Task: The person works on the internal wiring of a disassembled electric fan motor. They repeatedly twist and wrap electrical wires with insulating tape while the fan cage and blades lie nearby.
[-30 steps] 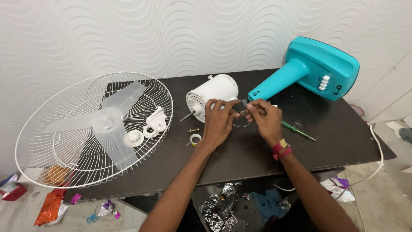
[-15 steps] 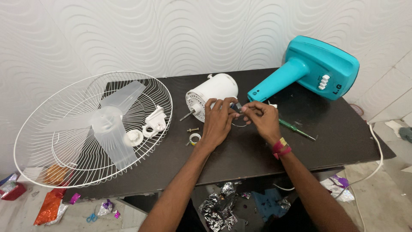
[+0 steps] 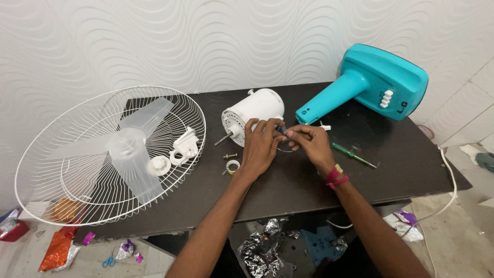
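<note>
Both my hands meet over the dark table (image 3: 309, 185), just in front of a white fan motor housing (image 3: 254, 110) lying on its side with its shaft pointing left. My left hand (image 3: 262, 146) and my right hand (image 3: 309, 144) pinch thin wires (image 3: 282, 133) that run from the motor. A thin wire loop (image 3: 285, 150) hangs between the hands. My right wrist wears a red and yellow band.
A turquoise fan stand base (image 3: 378, 85) lies at the back right. A white wire fan guard (image 3: 110, 154) holds clear blades and white plastic parts. A green screwdriver (image 3: 352, 154), a small ring (image 3: 232, 166) and a bolt (image 3: 230, 155) lie near the hands. Litter covers the floor.
My hands have stayed at the motor's wires, with only small finger shifts. Nothing else moved.
</note>
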